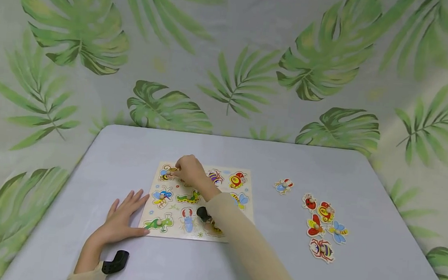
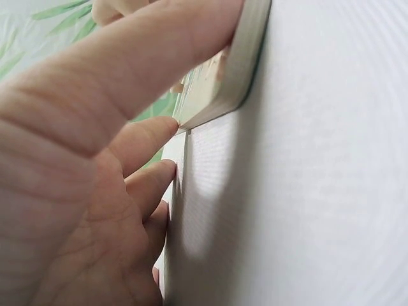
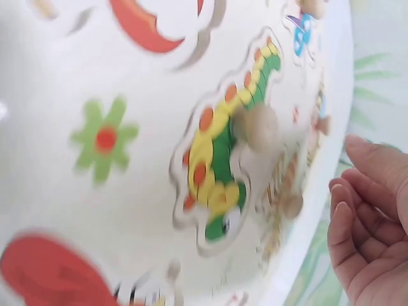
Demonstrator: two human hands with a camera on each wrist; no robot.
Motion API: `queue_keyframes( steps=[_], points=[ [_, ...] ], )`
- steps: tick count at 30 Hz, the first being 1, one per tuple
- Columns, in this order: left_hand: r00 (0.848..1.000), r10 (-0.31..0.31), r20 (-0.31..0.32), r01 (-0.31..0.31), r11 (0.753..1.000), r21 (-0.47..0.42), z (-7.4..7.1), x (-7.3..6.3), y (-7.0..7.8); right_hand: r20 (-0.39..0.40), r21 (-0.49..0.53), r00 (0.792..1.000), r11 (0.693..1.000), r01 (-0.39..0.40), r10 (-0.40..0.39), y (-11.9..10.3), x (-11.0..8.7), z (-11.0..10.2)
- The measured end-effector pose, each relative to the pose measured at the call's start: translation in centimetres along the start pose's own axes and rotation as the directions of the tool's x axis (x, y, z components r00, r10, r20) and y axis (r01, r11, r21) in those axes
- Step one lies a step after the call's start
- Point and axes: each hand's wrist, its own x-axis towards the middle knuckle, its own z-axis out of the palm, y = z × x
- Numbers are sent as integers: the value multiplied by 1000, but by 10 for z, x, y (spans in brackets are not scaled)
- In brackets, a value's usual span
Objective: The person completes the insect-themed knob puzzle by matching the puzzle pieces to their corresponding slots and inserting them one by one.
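A wooden knob puzzle board [image 1: 174, 234] printed with insects lies on the table. My left hand [image 1: 120, 221] is spread at its lower left corner, the thumb on the board edge [image 2: 248, 70] beside the green grasshopper piece [image 1: 158, 223]. My right hand [image 1: 192, 171] is over the board's upper left, closest to the striped bee piece [image 1: 165, 173]. Its fingers [image 3: 344, 236] are loosely bent in the right wrist view, with nothing between them and the thumb. The caterpillar piece [image 3: 220, 159] and mosquito piece [image 1: 162, 197] sit in the board with knobs up.
Loose pieces lie right of the board: a stag beetle [image 1: 284, 186], ladybug [image 1: 310, 202], butterfly [image 1: 326, 212], red-winged insect [image 1: 315, 226], blue-winged insect [image 1: 337, 231] and spider [image 1: 322, 249]. A leaf-patterned cloth [image 1: 240, 124] hangs behind the table [image 1: 130, 146].
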Motion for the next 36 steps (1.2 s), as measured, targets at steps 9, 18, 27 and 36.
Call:
queue_keyframes(
  steps=[9, 18, 27, 36],
  points=[
    [1000, -1, -10, 1, 1000, -24, 3, -5, -5, -130, 104, 991, 994, 41, -27, 19, -25, -17],
    [1000, -18, -12, 18, 1000, -22, 14, -22, -11, -195, 161, 981, 987, 22, 10, 46, -58, -22],
    [1000, -9, -16, 8, 999, -32, 12, -25, -9, -324, 185, 943, 983, -11, 71, 78, -86, -37],
    [1000, 27, -7, -27, 1000, 3, 1, -2, 1, -351, 207, 924, 975, -81, 151, 113, -98, -69]
  ],
)
